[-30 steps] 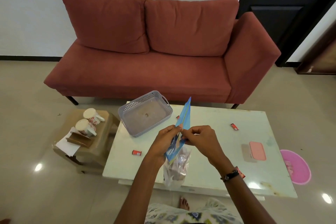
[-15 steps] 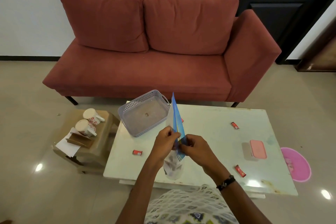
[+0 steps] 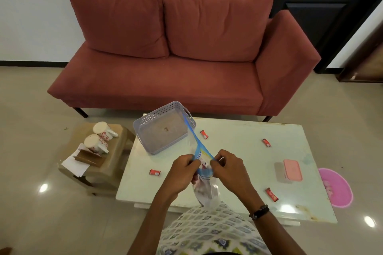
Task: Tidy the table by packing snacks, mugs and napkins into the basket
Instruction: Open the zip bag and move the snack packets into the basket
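A clear plastic bag with a blue top (image 3: pixel 204 187) hangs over the near edge of the white table (image 3: pixel 238 151). My left hand (image 3: pixel 183 168) and my right hand (image 3: pixel 227 166) both pinch its blue top, which stretches up toward the grey basket (image 3: pixel 145 130). The basket sits at the table's far left corner and looks empty. Several small red snack packets lie on the table, among them one near left (image 3: pixel 155 172), one beside the basket (image 3: pixel 204 134) and one near right (image 3: pixel 272 194). Two mugs (image 3: pixel 99 137) and napkins (image 3: pixel 75 164) rest on a low stool (image 3: pixel 118 136) to the left.
A pink lidded box (image 3: pixel 292 170) lies on the table's right side. A red sofa (image 3: pixel 176 58) stands behind the table. A pink round mat (image 3: pixel 335 187) lies on the floor to the right. A dark door (image 3: pixel 327 6) is at the back right.
The blue bag top, which stood upright between my hands, has tipped left toward the basket. My hands have moved slightly apart along it, still low over the table's near edge.
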Demonstrator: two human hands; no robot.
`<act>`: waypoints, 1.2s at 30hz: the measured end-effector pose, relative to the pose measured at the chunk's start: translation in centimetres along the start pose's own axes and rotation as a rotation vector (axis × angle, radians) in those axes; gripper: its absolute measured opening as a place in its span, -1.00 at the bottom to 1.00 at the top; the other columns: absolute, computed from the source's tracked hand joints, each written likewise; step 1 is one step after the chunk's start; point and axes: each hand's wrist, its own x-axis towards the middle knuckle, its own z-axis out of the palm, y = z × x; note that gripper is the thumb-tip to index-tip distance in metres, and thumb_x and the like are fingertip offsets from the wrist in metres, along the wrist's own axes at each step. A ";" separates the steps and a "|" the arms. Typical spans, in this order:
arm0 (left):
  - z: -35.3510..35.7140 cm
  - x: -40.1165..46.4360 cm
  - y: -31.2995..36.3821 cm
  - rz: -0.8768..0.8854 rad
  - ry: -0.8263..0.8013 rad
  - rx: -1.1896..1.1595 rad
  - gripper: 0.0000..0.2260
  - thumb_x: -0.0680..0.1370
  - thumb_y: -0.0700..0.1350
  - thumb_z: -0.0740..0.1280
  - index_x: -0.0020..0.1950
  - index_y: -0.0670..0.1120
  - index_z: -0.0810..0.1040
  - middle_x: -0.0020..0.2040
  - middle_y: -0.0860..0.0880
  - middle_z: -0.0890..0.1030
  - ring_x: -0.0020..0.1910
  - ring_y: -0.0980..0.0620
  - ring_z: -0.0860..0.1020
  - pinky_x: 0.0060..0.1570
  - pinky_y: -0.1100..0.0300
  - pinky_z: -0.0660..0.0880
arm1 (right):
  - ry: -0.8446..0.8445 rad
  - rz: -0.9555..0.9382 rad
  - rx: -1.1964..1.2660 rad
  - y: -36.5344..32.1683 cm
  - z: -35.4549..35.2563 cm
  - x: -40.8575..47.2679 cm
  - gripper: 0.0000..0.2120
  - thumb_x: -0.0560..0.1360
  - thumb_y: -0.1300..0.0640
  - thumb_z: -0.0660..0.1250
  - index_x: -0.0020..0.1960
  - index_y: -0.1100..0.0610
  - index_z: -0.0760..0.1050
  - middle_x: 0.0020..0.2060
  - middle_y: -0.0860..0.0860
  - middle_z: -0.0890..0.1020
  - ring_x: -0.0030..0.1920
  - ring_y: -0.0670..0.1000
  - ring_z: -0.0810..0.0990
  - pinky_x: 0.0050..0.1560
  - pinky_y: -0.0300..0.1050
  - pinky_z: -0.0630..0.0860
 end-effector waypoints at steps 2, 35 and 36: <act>0.0 -0.1 -0.1 0.021 -0.004 -0.029 -0.75 0.54 -0.23 0.17 -0.35 -0.12 0.41 -0.46 -0.03 0.46 -0.48 0.07 0.41 -0.42 0.27 0.40 | 0.064 -0.002 -0.036 0.3 -0.5 0.0 -0.80 0.47 0.04 0.30 -0.22 0.15 0.42 -0.33 0.09 0.64 -0.29 0.11 0.64 -0.21 -0.02 0.56; 0.4 1.1 -0.5 0.098 0.175 0.214 -0.83 0.60 -0.09 0.21 -0.16 -0.12 0.41 -0.27 -0.08 0.54 -0.28 -0.05 0.54 -0.18 0.09 0.53 | 0.060 -0.059 -0.311 0.4 -1.7 0.3 -0.90 0.51 0.09 0.26 -0.08 0.12 0.50 -0.16 0.04 0.64 -0.19 0.02 0.58 -0.21 -0.11 0.52; 0.5 0.8 -0.6 0.083 0.167 0.195 -0.83 0.60 -0.08 0.19 -0.14 -0.12 0.41 -0.27 -0.05 0.53 -0.29 0.00 0.52 -0.26 0.23 0.48 | 0.057 -0.047 -0.343 0.6 -1.9 0.4 -0.91 0.52 0.10 0.25 -0.08 0.11 0.49 -0.14 0.05 0.64 -0.18 0.04 0.59 -0.18 -0.08 0.54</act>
